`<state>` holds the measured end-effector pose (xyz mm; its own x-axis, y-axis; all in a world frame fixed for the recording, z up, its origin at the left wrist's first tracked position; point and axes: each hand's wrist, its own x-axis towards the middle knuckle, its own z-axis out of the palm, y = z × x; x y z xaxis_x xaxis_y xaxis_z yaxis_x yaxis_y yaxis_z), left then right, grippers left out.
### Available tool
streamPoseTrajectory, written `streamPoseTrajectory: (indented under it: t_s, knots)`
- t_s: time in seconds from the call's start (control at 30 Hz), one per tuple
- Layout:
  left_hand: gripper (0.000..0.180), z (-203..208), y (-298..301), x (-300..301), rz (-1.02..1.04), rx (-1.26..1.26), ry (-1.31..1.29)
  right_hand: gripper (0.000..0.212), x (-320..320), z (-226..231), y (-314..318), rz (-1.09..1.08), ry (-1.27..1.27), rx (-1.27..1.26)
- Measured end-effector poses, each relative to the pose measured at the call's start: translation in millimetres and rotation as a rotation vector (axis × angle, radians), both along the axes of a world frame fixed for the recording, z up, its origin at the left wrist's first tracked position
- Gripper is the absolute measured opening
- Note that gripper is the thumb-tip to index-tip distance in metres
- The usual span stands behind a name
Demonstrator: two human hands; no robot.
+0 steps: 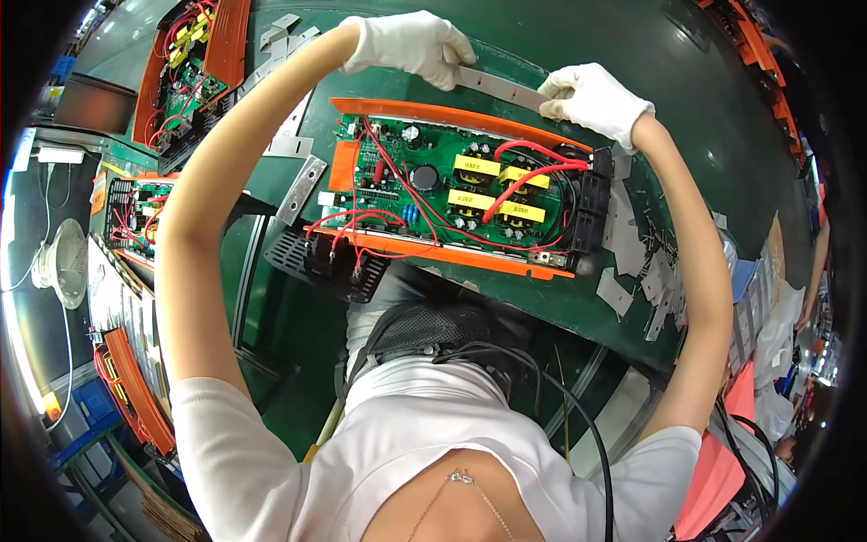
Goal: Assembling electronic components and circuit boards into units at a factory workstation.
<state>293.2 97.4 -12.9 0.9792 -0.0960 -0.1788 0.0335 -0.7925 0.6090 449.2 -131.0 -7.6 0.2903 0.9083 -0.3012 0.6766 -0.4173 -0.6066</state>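
Note:
A thin grey strip with small red marks stretches between my two white-gloved hands, beyond the circuit unit. My left hand pinches its left end, and my right hand grips the right end. Below them on the green table lies an open orange-sided unit with a green circuit board. Yellow-wrapped transformers, red wires and a black fan end show on it. The strip is apart from the unit, above its far orange side panel.
Grey flat pieces and small metal parts are scattered right of the unit. A metal bar lies at its left. Another orange unit stands at the far left, with more grey pieces beside it. A white fan-shaped lamp is at left.

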Motion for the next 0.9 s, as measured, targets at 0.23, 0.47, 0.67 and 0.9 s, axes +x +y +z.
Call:
streamPoseTrajectory:
  t_s: [0.23,0.47,0.67,0.9]
  knots:
    - [0.019,-11,-15,6,-0.081,0.215,-0.130,0.023,-6,10,-3,0.005,-0.066,-0.042]
    - [0.020,-1,-14,5,-0.126,0.210,-0.160,0.031,8,2,-13,0.075,-0.114,0.046]
    - [0.020,-7,-9,6,-0.173,0.186,-0.201,0.032,14,-3,-18,0.043,-0.077,0.062]
    - [0.020,1,-10,1,-0.137,0.122,-0.134,0.026,7,-7,-15,-0.033,-0.010,0.101]
